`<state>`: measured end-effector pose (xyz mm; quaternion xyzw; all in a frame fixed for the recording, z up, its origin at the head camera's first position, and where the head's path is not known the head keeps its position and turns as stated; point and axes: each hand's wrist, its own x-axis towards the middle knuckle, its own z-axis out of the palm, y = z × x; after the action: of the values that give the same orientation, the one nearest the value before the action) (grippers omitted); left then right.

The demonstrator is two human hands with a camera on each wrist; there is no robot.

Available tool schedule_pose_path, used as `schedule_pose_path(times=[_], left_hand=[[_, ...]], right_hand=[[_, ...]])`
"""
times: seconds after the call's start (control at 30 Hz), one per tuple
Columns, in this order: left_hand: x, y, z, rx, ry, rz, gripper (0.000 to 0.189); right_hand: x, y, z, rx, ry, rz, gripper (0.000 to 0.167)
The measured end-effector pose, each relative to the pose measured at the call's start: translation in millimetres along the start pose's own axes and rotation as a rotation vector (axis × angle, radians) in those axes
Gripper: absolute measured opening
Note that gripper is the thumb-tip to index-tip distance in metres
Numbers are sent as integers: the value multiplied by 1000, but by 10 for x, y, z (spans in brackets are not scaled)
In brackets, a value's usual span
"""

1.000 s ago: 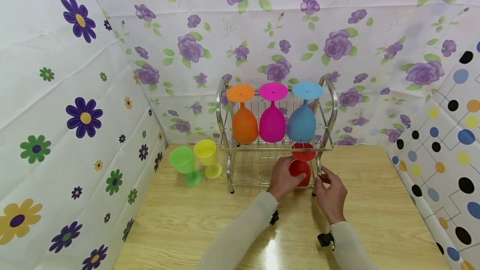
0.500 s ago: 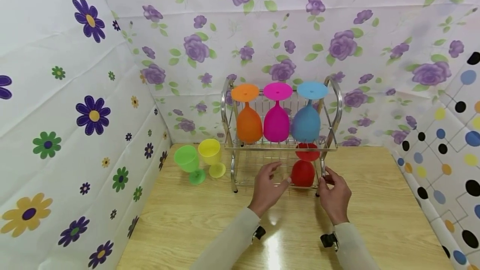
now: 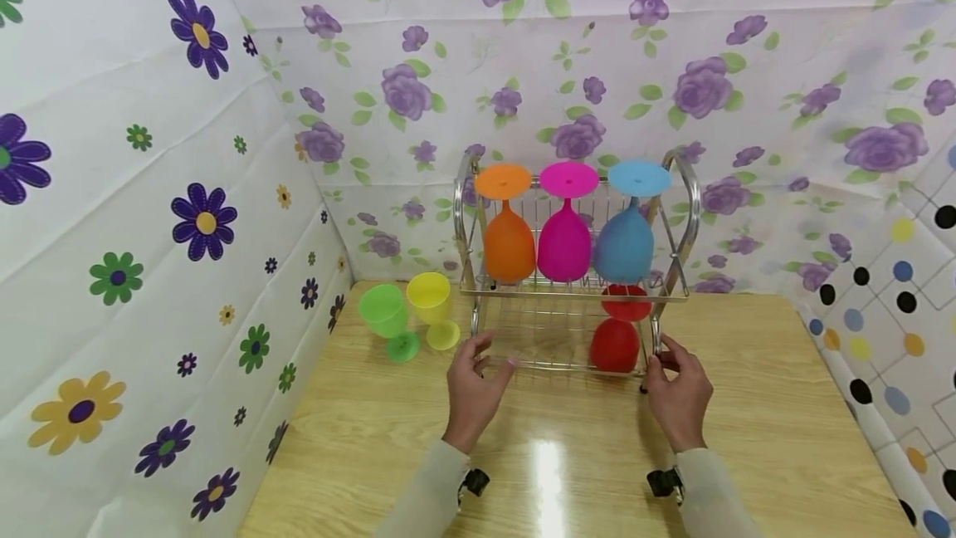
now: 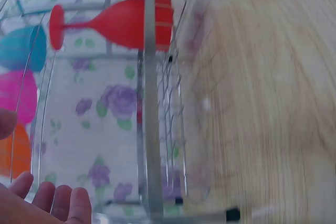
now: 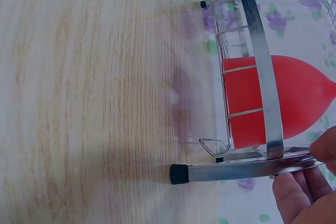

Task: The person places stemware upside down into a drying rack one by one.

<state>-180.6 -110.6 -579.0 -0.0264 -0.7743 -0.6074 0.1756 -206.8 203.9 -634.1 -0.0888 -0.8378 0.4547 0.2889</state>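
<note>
A two-tier metal dish rack (image 3: 575, 297) stands on the table. Upside down on its upper tier are an orange goblet (image 3: 509, 246), a magenta goblet (image 3: 564, 246) and a blue goblet (image 3: 624, 246). At the right end of the lower tier sits a red goblet (image 3: 615, 345), also inverted. My left hand (image 3: 475, 397) is by the rack's front left leg, thumb and fingers spread apart; the left wrist view shows nothing in its grasp. With thumb and fingers, my right hand (image 3: 678, 397) pinches the rack's right leg (image 5: 236, 171).
Left of the rack, a green goblet (image 3: 384, 311) and a yellow goblet (image 3: 429, 299) stand upright on the wooden table (image 3: 358, 438). Flowered sheets (image 3: 403, 131) hang behind and at the left, a dotted sheet (image 3: 889, 297) at the right.
My left hand has let go of the red goblet and moved left along the rack's front to its left leg. The right hand keeps holding the right leg. The head view has shifted slightly.
</note>
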Motion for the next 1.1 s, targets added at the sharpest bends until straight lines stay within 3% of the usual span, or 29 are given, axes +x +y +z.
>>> schedule_pose_path(times=[0.37,0.57,0.8,0.93,1.1], left_hand=[[113,-119,-504,8,238,3,49],[165,-201,-735,-6,371,-58,49],[321,-386,-956,-63,540,-105,61],[421,-488,-1071,-49,589,-119,66],[542,-627,-1195,-17,595,-131,73]], right_hand=[[1,12,-12,11,1,-6,44],[-3,6,-13,14,-1,-1,43],[-2,24,-19,30,5,2,41],[1,21,-29,34,-1,12,40],[6,8,-28,36,-2,14,40]])
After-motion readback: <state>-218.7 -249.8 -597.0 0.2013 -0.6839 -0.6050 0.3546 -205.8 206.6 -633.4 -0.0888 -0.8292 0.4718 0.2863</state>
